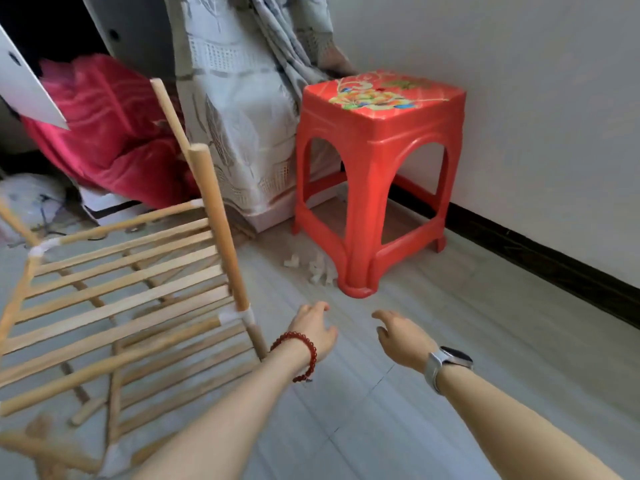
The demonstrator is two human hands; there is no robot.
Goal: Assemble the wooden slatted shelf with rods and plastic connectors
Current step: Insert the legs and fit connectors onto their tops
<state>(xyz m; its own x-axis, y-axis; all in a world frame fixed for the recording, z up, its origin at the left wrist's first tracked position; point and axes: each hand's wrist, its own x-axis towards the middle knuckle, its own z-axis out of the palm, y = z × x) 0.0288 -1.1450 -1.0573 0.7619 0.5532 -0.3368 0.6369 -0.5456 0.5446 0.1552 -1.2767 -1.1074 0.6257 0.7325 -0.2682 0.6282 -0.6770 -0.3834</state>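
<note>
Both hands empty above the grey floor [398, 393]: left hand [313, 329] and right hand [401, 336] with fingers loosely spread. Half-built pale wooden slatted shelf [114, 299] left; small white plastic connectors [320, 270] beside red plastic stool [374, 168].

One partly built wooden shelf [114, 299], two upright rods [218, 223] rising from it, one red plastic stool [377, 174], a few white plastic connectors [320, 270] loose on the floor, count unclear, two hands, left hand [317, 329] and right hand [403, 336], one bead bracelet [304, 351], one wristwatch [446, 363]
</note>
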